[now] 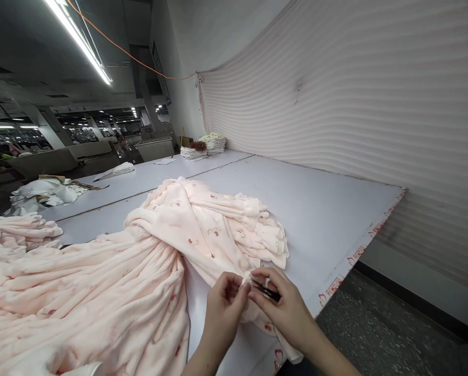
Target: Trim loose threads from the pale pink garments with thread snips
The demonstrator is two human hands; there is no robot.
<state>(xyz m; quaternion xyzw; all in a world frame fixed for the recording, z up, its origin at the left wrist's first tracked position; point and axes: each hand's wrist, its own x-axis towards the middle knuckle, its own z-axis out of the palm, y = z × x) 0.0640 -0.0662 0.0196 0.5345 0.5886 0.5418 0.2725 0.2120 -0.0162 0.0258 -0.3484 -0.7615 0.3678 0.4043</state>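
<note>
A pale pink fleece garment (202, 224) with small red and tan printed motifs and ruffled edges lies across the table. My left hand (228, 303) is closed in a pinch on a bit of this garment near the table's front edge. Close against it, my right hand (283, 308) is wrapped round black thread snips (266, 290), whose tips point left at the pinched fabric. The fingers partly hide the snips and the spot where they meet the cloth. Part of the garment hangs below my hands over the edge.
More pink fleece (81, 303) is heaped at the left. White cloth scraps (48, 192) lie farther back. Stacks of folded white cloth (213, 143) stand at the far end of the pale table (316, 193). A striped sheet (336, 94) hangs along the right side.
</note>
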